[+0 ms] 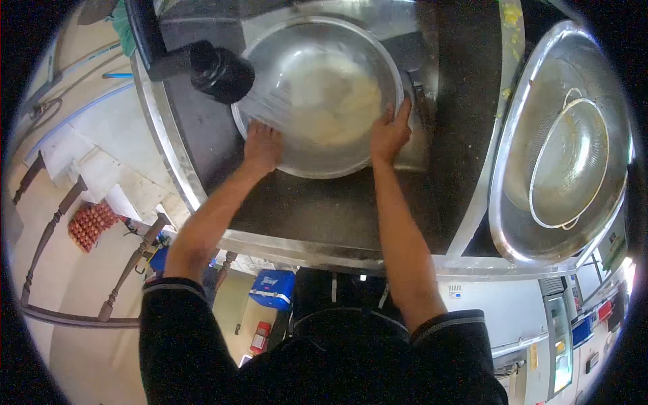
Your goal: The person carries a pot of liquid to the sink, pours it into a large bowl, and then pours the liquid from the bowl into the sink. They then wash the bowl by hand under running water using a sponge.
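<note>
A large metal bowl (317, 163) sits in the dark sink basin (270, 209). Pale yellowish-white contents (351, 101) lie in the bowl; their kind cannot be made out. From the black faucet head (223, 74) at the upper left, water sprays into it. My left hand (263, 145) grips the near left rim, fingers curled over the edge. On the right side, my right hand (391, 135) holds the rim between the thumb and the outstretched fingers.
To the right stands a wide metal basin (509, 169) with a round mesh strainer (570, 162) in it. Yellow scraps (511, 17) lie on the divider at the upper right. The sink's metal front edge (304, 250) runs before my body. A blue cooler box (273, 289) is below.
</note>
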Demonstrator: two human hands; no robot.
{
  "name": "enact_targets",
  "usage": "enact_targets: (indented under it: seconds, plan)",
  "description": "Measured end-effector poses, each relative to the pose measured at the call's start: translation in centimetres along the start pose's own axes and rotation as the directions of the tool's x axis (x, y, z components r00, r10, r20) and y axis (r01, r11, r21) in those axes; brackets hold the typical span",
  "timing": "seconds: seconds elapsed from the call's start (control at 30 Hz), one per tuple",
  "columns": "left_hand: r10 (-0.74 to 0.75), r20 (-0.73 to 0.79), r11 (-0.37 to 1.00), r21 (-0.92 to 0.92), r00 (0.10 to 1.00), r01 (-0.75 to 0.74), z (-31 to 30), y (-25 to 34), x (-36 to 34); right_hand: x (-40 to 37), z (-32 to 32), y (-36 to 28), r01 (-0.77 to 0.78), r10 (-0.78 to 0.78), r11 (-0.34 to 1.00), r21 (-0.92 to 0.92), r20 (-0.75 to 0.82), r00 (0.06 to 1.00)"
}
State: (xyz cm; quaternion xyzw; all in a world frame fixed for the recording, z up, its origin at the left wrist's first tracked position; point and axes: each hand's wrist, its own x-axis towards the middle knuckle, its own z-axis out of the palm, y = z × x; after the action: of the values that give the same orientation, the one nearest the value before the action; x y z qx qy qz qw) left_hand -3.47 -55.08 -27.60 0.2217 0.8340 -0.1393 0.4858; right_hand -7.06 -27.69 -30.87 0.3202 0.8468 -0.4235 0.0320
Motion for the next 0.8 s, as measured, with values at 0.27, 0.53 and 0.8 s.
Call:
enact_targets:
  seconds: [0.27, 0.53, 0.8]
  plan:
    - [-0.128, -0.226, 0.435, -0.888, 0.966, -0.15, 4.0, 18.5, 10.0, 1.2, -0.6, 1.5, -0.054, 0.07, 0.996, -0.071, 0.249, 0.966]
    - [-0.462, -0.809, 0.58, -0.585, 0.363, -0.566, -6.6, 15.4, 25.7, 3.5, 0.9, 2.7, 0.142, -0.148, 0.988, 0.063, 0.108, 0.983]
    - [-0.245, -0.745, 0.908, 0.049, 0.621, 0.417, -10.9, -5.0, 20.4, 3.2, 0.1, -0.6, -0.03, 0.025, 0.994, 0.103, 0.048, 0.999]
